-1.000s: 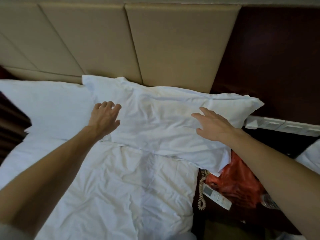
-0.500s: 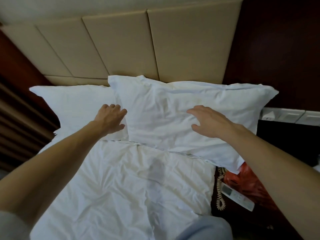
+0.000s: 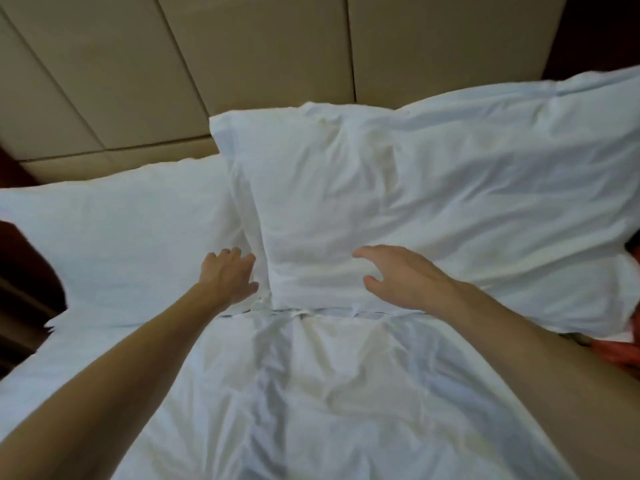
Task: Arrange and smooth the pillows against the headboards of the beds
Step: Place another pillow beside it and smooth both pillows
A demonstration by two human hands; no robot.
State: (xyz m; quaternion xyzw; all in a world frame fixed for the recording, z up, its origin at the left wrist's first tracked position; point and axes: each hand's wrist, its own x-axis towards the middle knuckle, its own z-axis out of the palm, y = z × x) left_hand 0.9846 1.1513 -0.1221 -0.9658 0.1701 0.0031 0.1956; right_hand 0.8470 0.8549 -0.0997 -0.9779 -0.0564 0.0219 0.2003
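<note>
Both hands lie open, gripping nothing: the right hand point(image 3: 401, 277), fingers and thumb spread wide, rests on the lower front of the right pillow point(image 3: 450, 188), while the left hand point(image 3: 228, 275) presses where it overlaps the left pillow point(image 3: 114, 237). Both pillows sit at the padded headboard point(image 3: 259, 64), above a creased duvet point(image 3: 329, 393). The step appears to be smoothing; the next move likely calls for palms swept outward over the wrinkles.

Bedroom, hotel-like: bed with white duvet point(image 3: 311, 393), two white pillows point(image 3: 433, 202), padded beige headboard point(image 3: 259, 57).
</note>
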